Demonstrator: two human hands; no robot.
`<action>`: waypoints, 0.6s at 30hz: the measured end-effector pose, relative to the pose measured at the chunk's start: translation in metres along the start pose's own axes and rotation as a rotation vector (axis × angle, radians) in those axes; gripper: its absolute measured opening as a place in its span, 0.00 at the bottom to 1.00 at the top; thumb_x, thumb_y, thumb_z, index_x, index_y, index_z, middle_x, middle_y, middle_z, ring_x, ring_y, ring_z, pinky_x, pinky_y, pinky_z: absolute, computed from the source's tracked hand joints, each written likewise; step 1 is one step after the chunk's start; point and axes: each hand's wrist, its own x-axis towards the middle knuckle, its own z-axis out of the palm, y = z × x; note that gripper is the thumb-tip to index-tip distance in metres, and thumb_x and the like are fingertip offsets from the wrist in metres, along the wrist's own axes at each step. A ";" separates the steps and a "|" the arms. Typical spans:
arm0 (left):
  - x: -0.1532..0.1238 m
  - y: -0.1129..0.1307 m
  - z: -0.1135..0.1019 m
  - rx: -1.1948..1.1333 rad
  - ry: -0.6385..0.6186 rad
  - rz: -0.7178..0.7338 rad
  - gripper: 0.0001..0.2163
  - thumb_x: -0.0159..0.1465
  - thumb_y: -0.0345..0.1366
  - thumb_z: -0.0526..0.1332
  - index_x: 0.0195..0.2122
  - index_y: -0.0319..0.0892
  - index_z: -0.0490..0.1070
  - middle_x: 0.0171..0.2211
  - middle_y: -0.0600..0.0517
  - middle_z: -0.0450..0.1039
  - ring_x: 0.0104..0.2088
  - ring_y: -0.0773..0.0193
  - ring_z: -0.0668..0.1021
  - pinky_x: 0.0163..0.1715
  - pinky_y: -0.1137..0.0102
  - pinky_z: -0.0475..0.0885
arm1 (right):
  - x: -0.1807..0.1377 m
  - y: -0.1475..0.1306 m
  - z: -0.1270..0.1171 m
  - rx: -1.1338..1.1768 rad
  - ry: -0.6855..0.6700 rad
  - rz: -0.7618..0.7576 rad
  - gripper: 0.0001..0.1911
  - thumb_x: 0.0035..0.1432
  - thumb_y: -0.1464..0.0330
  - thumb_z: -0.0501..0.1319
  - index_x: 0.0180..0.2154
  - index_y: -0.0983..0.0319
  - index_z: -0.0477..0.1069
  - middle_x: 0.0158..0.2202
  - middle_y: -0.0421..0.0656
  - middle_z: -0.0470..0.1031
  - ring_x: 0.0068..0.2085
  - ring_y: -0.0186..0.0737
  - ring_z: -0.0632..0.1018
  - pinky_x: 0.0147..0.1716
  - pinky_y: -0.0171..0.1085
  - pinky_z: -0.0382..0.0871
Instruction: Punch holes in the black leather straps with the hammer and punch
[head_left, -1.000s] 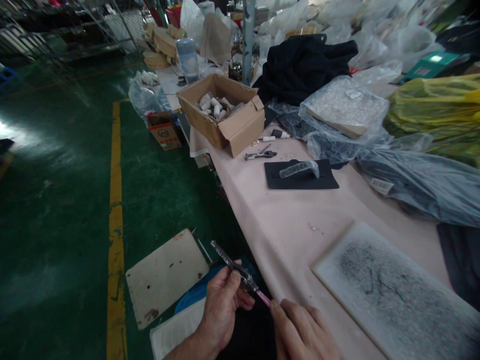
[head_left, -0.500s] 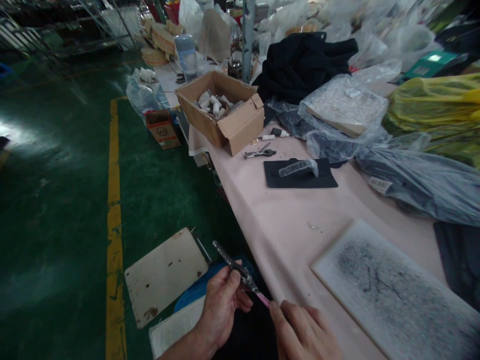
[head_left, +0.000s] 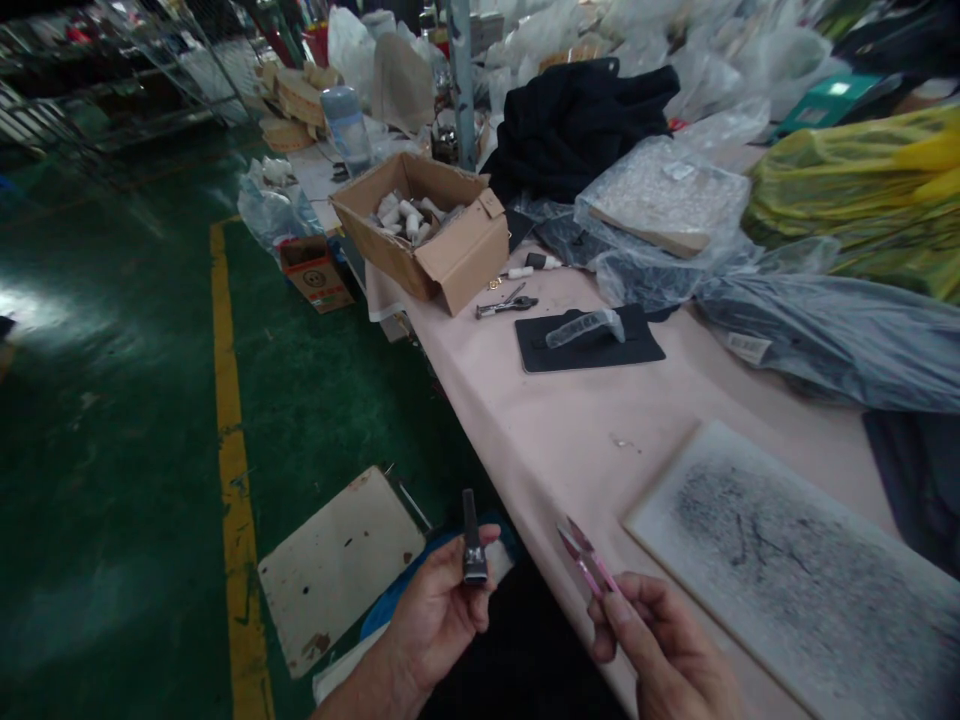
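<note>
By the table [head_left: 540,425], the right hand [head_left: 654,638] points snips [head_left: 588,548] forward.

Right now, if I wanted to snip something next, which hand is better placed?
Probably your right hand: it holds the pink-handled snips, blades apart and pointing away from the fingers. Your left hand is occupied with a dark piece.

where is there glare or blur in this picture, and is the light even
Head view: white glare on the floor at the left edge, a small reflection on the green box; head view: racks at top left dim and blurry, the table brighter; head view: scissors slightly soft but readable.
</note>
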 end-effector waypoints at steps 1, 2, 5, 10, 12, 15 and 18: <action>-0.001 0.001 -0.002 0.012 -0.034 -0.004 0.17 0.56 0.28 0.67 0.47 0.32 0.75 0.21 0.51 0.75 0.17 0.72 0.74 0.16 0.82 0.68 | 0.003 0.000 0.000 0.037 0.022 0.011 0.18 0.58 0.51 0.60 0.34 0.59 0.70 0.25 0.40 0.73 0.27 0.37 0.74 0.29 0.33 0.68; -0.003 0.001 -0.004 0.030 -0.069 -0.012 0.17 0.56 0.29 0.67 0.48 0.33 0.75 0.21 0.51 0.75 0.16 0.73 0.74 0.15 0.82 0.67 | 0.005 0.000 -0.001 0.040 0.050 0.013 0.18 0.57 0.51 0.61 0.34 0.59 0.70 0.26 0.40 0.73 0.28 0.37 0.73 0.30 0.33 0.68; -0.006 0.004 -0.007 0.085 -0.149 -0.039 0.18 0.57 0.33 0.68 0.49 0.34 0.75 0.21 0.52 0.74 0.14 0.73 0.72 0.13 0.82 0.66 | 0.007 -0.004 -0.006 -0.065 0.021 -0.015 0.18 0.57 0.51 0.61 0.35 0.59 0.72 0.24 0.39 0.70 0.27 0.36 0.72 0.28 0.32 0.66; -0.011 0.009 -0.008 0.121 -0.150 -0.043 0.19 0.59 0.39 0.67 0.49 0.33 0.75 0.19 0.54 0.72 0.13 0.76 0.68 0.13 0.81 0.63 | -0.002 -0.020 0.004 -0.188 -0.144 -0.098 0.16 0.58 0.54 0.60 0.36 0.59 0.74 0.23 0.37 0.67 0.25 0.35 0.68 0.25 0.32 0.61; -0.012 0.009 -0.008 0.113 -0.139 -0.040 0.18 0.59 0.37 0.67 0.49 0.32 0.75 0.18 0.55 0.70 0.12 0.77 0.65 0.13 0.81 0.62 | -0.004 -0.022 0.014 -0.096 -0.199 -0.025 0.17 0.58 0.53 0.59 0.35 0.60 0.74 0.22 0.37 0.65 0.23 0.33 0.65 0.23 0.32 0.59; -0.012 0.009 -0.008 0.110 -0.129 -0.027 0.17 0.60 0.35 0.67 0.49 0.32 0.75 0.18 0.55 0.69 0.12 0.78 0.63 0.13 0.81 0.60 | -0.003 -0.018 0.027 0.075 -0.268 0.158 0.22 0.58 0.49 0.57 0.34 0.62 0.73 0.20 0.34 0.58 0.19 0.29 0.57 0.17 0.31 0.49; -0.013 0.009 -0.006 0.132 -0.111 -0.018 0.17 0.60 0.35 0.66 0.49 0.32 0.75 0.17 0.55 0.68 0.12 0.77 0.63 0.13 0.81 0.59 | -0.001 -0.014 0.033 0.136 -0.293 0.215 0.23 0.57 0.48 0.57 0.35 0.63 0.72 0.19 0.33 0.55 0.19 0.28 0.54 0.16 0.30 0.44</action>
